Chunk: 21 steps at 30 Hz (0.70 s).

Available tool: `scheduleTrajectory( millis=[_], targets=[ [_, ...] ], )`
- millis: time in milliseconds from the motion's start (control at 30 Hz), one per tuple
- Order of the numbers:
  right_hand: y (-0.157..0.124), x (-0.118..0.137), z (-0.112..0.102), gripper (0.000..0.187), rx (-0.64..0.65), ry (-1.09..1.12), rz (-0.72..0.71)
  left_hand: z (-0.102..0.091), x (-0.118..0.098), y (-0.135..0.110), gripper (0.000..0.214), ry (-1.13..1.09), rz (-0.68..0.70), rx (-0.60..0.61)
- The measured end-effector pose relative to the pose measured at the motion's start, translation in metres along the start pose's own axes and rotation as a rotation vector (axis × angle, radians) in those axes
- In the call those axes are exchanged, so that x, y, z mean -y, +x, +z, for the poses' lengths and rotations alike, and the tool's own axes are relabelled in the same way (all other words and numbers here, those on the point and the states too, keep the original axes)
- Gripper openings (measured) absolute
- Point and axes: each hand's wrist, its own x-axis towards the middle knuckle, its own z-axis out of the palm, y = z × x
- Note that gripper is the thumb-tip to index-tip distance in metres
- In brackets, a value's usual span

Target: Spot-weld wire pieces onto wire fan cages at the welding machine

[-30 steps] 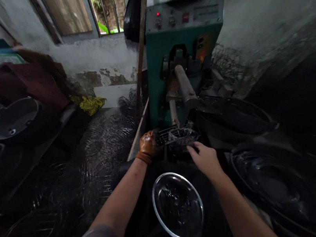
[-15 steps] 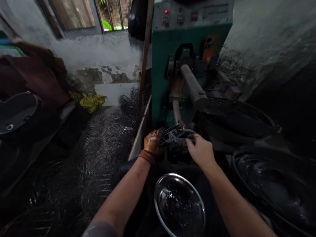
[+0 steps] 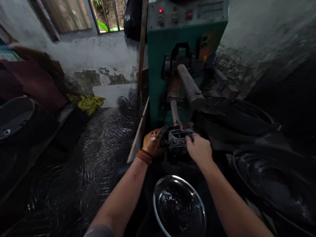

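My left hand (image 3: 151,142), in a stained orange-brown glove, is closed around the left side of a wire frame (image 3: 175,136). The frame lies level beneath the lower metal rod of a green machine (image 3: 151,56). At the frame's right side is my bare right hand (image 3: 200,149), its thumb and fingers pinched together. Whatever is between those fingertips is too small and dark to name. Below both hands, a shiny oval metal dish (image 3: 159,217) rests on my lap, with small dark wire pieces (image 3: 172,197) in it.
Tangled wire frames (image 3: 99,143) are heaped on the floor to the left, behind a leaning wooden board (image 3: 139,131). Black tubs (image 3: 9,117) stand at far left. Large dark basins (image 3: 276,196) crowd the right side. A thick metal arm (image 3: 190,84) juts from the machine above my hands.
The wire frame has turned from slanted to nearly level between my hands. Both hands stay at about the same place, and the whole view has shifted slightly.
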Motion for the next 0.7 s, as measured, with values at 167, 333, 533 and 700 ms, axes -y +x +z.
scheduleTrajectory(
  millis=[167,333,533,700],
  targets=[
    [0.007,-0.003,-0.003,0.037,0.012,-0.027,0.042,0.004,0.002,0.010,0.081,0.001,0.004,-0.022],
    [0.014,-0.006,-0.002,0.038,0.012,-0.017,0.054,0.012,0.004,0.017,0.085,-0.016,0.008,-0.028],
    [0.018,-0.013,0.000,0.038,0.013,-0.015,0.058,0.025,0.008,0.020,0.084,-0.010,0.014,-0.058],
    [0.021,-0.016,0.000,0.039,0.021,-0.008,0.066,0.029,0.005,0.019,0.101,0.075,0.023,-0.039]
  ],
)
